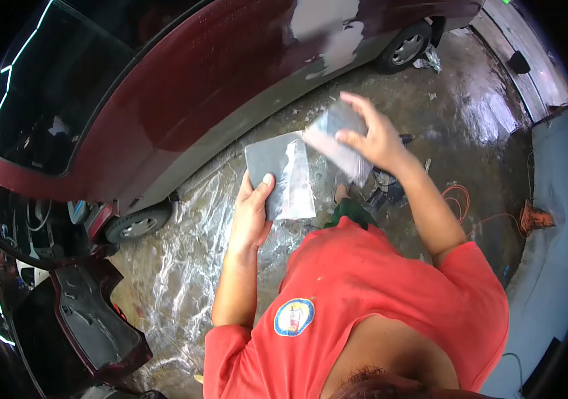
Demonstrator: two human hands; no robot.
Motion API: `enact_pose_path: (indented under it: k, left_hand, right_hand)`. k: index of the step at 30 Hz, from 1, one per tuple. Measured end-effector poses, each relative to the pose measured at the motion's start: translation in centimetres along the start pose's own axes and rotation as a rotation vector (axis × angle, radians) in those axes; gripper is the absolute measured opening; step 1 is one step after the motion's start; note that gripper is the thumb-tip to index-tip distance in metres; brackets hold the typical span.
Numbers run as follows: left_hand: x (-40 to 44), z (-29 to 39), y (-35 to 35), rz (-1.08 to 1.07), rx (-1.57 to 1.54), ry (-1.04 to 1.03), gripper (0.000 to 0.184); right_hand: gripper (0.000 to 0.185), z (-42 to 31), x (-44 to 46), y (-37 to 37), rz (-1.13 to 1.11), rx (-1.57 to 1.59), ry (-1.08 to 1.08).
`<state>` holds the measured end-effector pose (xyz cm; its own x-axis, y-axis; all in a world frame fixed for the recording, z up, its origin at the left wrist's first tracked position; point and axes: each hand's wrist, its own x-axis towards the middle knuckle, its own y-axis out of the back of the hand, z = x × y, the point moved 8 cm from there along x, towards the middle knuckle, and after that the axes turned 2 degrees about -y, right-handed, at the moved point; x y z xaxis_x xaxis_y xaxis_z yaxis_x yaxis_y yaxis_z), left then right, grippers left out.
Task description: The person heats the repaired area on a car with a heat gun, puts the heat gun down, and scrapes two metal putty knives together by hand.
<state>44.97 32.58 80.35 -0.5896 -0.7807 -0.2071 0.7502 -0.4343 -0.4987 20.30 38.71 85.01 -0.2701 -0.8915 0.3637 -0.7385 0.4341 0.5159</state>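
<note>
Nearest, at 5 o'clock: one red shirt (390, 286), yours, with a round badge (294, 317) in blue and white on the chest. Your left hand (252, 205), just left of centre: closed on a flat plate (276, 163), thumb on the face, fingers mostly hidden behind. Plate: at 12 o'clock close to centre, grey-faced, with a pale, glossy strip down its right side. Your right hand (377, 138), at 1 to 2 o'clock: gripping a flat piece (332, 147), thumb on the near face; piece greyish and pale pink, blurred, tilted, its left corner by the plate's upper right corner; whether the two touch, you cannot tell. Below the hands: one bare foot (341, 193), partly covered by your clothing; assorted dark items (388, 193) at 3 o'clock, type unclear; floor (184, 266), wet-looking, streaked white. Farther, at 3 o'clock: a looped orange hose (458, 199) and a rough orange object (535, 218) beside a pale blue wall (553, 166). At 8 o'clock: one dark panel (98, 319) with maroon edges. From 9 round to 1 o'clock: one maroon vehicle (217, 73), grey along its lower side, pale patch (327, 33) at 12 to 1, wheel (407, 50) at 1, crumpled silvery material (432, 60) beside that wheel.
</note>
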Motion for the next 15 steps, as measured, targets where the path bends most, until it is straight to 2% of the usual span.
enact_pose_path:
  k: [4, 8, 11, 15]
  left_hand:
    - [-0.1, 0.5, -1.0, -0.053, 0.141, -0.014, 0.049]
    - [-0.2, 0.3, -0.7, -0.052, 0.247, 0.018, 0.045]
    - [-0.4, -0.1, 0.2, -0.015, 0.301, 0.026, 0.044]
    - [-1.0, -0.2, 0.4, 0.003, 0.279, 0.020, 0.045]
  right_hand:
    - [0.064, -4.5, 3.1, 1.0, -0.019, -0.277, 0.183]
    - [0.063, -4.8, 2.3, -1.3, -0.059, -0.306, 0.327]
    - [0.064, -4.2, 0.7, -2.9, -0.234, -0.351, 0.290]
    - [0.066, -5.5, -1.0, -2.8, -0.251, -0.324, 0.410]
